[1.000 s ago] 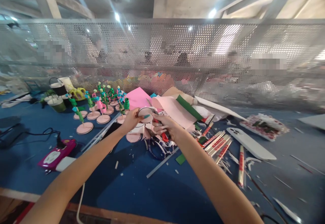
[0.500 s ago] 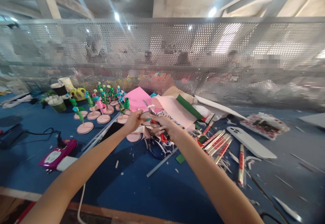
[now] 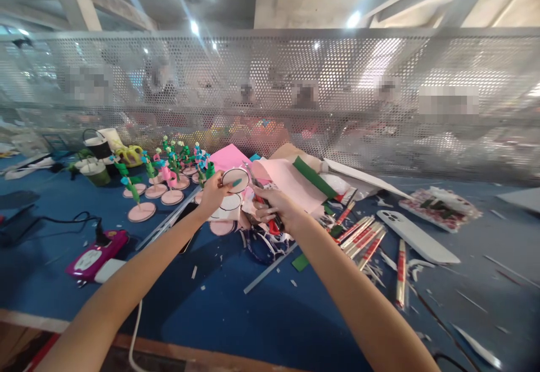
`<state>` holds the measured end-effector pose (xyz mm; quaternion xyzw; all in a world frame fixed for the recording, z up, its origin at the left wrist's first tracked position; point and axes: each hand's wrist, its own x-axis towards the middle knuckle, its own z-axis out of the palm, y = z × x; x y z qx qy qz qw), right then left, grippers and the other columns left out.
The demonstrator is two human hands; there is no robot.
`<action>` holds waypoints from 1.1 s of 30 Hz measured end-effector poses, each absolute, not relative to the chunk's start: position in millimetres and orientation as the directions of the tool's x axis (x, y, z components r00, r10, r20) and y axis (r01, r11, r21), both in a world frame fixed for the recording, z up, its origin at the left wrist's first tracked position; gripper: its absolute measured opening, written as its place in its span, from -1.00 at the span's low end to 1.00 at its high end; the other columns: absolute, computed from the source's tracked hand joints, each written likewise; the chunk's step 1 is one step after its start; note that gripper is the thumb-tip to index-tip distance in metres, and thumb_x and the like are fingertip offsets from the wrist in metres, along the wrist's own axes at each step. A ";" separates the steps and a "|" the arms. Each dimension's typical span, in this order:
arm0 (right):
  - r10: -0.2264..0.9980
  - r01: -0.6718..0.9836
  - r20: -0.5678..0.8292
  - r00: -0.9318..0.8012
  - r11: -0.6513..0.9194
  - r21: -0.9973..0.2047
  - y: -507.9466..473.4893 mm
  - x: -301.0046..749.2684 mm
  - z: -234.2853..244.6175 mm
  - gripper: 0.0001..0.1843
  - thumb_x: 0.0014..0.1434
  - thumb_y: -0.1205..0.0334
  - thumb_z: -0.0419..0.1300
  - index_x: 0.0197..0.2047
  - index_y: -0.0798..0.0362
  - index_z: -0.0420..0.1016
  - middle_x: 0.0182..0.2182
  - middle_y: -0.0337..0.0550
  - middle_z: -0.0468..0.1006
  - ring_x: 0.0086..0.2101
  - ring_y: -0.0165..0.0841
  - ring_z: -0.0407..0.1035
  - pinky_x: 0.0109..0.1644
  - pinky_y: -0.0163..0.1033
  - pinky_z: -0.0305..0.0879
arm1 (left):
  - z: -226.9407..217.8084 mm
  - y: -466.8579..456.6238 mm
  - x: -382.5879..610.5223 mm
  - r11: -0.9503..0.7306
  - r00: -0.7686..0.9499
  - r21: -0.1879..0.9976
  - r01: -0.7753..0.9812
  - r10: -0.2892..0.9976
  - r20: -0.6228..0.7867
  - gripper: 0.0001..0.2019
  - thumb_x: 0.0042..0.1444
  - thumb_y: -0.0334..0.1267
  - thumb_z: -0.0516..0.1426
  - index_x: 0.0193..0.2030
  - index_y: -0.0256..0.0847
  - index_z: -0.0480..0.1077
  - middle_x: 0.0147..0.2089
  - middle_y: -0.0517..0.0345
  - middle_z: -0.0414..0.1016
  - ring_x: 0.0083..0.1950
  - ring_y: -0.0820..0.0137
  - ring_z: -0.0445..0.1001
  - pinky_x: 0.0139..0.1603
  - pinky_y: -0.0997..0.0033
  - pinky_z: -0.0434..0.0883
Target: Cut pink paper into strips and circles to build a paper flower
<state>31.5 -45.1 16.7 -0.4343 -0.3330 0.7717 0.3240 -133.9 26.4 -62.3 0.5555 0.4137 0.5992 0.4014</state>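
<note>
My left hand (image 3: 213,193) pinches a round paper disc (image 3: 233,175) with a dark outline at its edge. Just to the right, my right hand (image 3: 276,206) is closed around scissors (image 3: 274,227) with red handles; the blades are hard to make out. Below the disc is a white paper piece (image 3: 228,212) with a curved dark line. A pink round base (image 3: 222,228) shows under it. Several flower figures (image 3: 169,176) with green stems and pink round bases stand left of my hands.
Behind my hands lie pink paper (image 3: 230,157) and a green sheet (image 3: 314,177). To the right are red-and-white sticks (image 3: 363,237) and a white phone (image 3: 415,237). A purple power strip (image 3: 97,255) lies at left. A perforated metal screen (image 3: 270,74) spans the back.
The disc has come into fuller view, turned toward me, as my left hand moved slightly left and away from the scissors. My right hand has stayed almost in place.
</note>
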 end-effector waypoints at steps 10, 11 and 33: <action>0.812 -0.162 -0.390 -0.434 -0.497 -0.853 -48.2 29.4 16.1 -0.55 0.38 0.20 -0.12 -0.57 0.07 0.08 -0.87 -0.44 0.10 -0.87 -0.66 -0.18 -0.83 -0.60 -0.20 | -51.9 14.9 -128.2 -0.329 -0.018 0.936 -0.121 0.944 0.330 -0.68 -0.29 -0.28 0.26 -0.36 -0.24 0.29 -0.39 0.22 0.42 -0.31 0.38 0.45 -0.30 0.37 0.48; 0.805 -0.152 -0.399 -0.439 -0.504 -0.850 -48.7 29.8 17.6 -0.54 0.38 0.20 -0.14 -0.58 0.07 0.08 -0.87 -0.44 0.09 -0.87 -0.66 -0.19 -0.83 -0.59 -0.20 | -51.9 14.8 -127.8 -0.335 -0.010 0.935 -0.120 0.942 0.336 -0.68 -0.30 -0.28 0.26 -0.36 -0.24 0.29 -0.39 0.22 0.42 -0.31 0.39 0.45 -0.32 0.38 0.48; 0.776 -0.126 -0.485 -0.403 -0.572 -0.810 -52.2 26.8 21.2 -0.51 0.38 0.14 -0.15 -0.60 0.05 0.05 -0.87 -0.46 0.03 -0.87 -0.65 -0.19 -0.83 -0.57 -0.15 | -61.6 23.2 -134.5 -0.327 -0.005 0.944 0.053 0.945 0.327 -0.78 -0.24 -0.30 0.22 -0.41 -0.23 0.30 -0.49 0.31 0.30 -0.44 0.47 0.36 -0.47 0.46 0.45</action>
